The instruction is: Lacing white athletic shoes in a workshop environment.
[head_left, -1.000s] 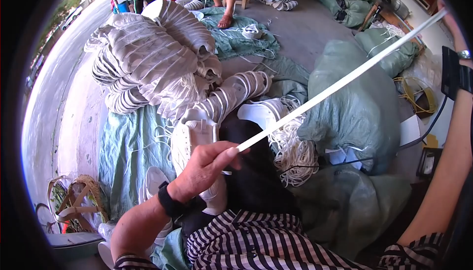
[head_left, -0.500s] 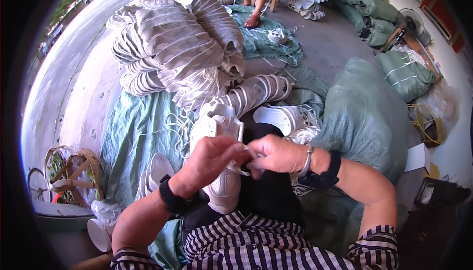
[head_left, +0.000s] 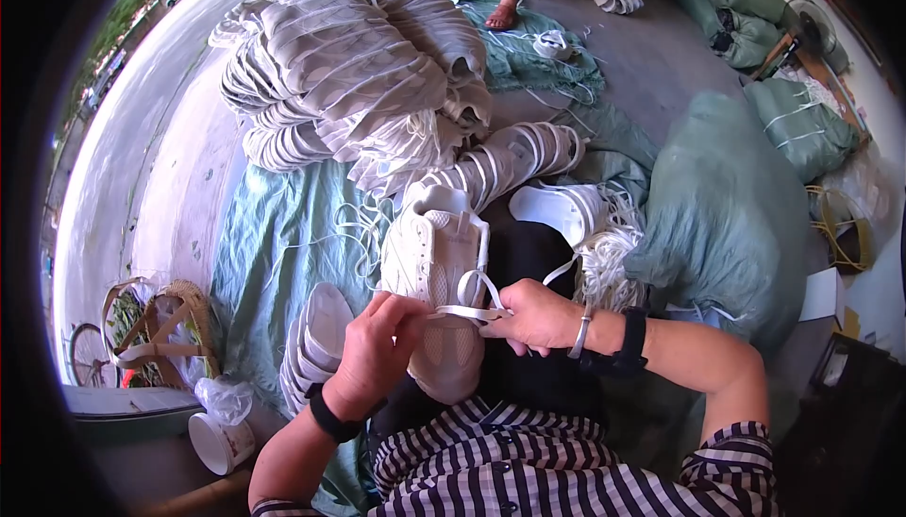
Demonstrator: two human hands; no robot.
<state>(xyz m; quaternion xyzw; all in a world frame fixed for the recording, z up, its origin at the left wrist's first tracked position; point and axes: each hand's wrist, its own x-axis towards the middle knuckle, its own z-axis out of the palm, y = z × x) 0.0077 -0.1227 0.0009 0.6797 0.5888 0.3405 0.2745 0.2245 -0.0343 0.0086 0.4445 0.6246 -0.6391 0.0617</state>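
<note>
A white shoe upper (head_left: 447, 262) rests on my lap with its rounded toe toward me and its collar away. My left hand (head_left: 379, 342) pinches a white shoelace (head_left: 462, 311) beside the toe. On the other side of the shoe, my right hand (head_left: 530, 317) is closed on the same lace. The lace stretches flat between the two hands across the front of the shoe, and a loop of it stands up near the right fingers. Whether the lace passes through the lowest eyelets is hidden by my hands.
A bundle of white laces (head_left: 609, 262) hangs beside my right knee. Nested white uppers (head_left: 321, 333) stand at my left, and a big pile of them (head_left: 349, 64) lies ahead on a green sheet (head_left: 274, 243). Stuffed green sacks (head_left: 722, 215) line the right. Another person's foot (head_left: 502, 15) shows beyond.
My hands have moved apart, pulling the lace out straight between them. They have dropped slightly, so more of the shoe shows. The whole view has shifted a little.
</note>
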